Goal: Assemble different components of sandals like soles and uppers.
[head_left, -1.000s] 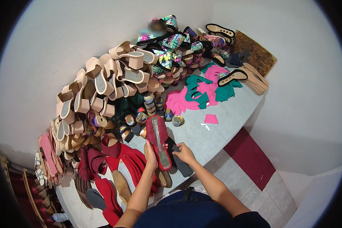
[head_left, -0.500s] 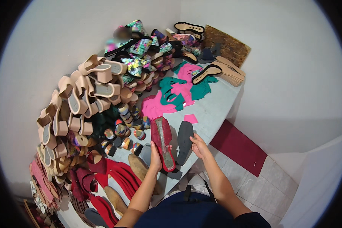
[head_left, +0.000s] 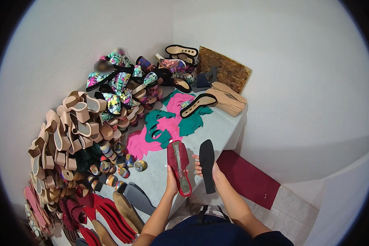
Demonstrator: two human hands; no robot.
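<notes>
Left hand [head_left: 171, 182] clamped on the red shoe [head_left: 178, 160], grey-green centre strip facing up. Palm runs along its left edge, fingers wrap underneath; exact contact below hidden. Right hand [head_left: 218, 175] clamped on the black shoe sole [head_left: 206, 158], hand mostly behind it, fingertips poking out on the left side.

Both pieces sit side by side in front of the wearer, well clear of each other, long axes close to parallel. Shoe's far end leans left a bit; sole is nearer straight.

Reading the step as holding the pair side by side. Handling notes:
- Keep the left grip on the edge and underside. Thumb off the strip, so that face stays visible and unmarked.
- Sole looks thin, likely flexes. Support it behind the middle, as now; pinching one end would probably let it droop.
- Square up the slight angle between the two so outlines read against each other. Wider ends look to point away from the wearer on both; check that.
- Right grip sits by the table [head_left: 229, 137] edge with the maroon mat [head_left: 250, 176] to its right, so a slip there could reach the floor. Working further left is safer, but mind the dark grey soles [head_left: 139, 197] and brown shoe form [head_left: 126, 211] left of the left grip.
</notes>
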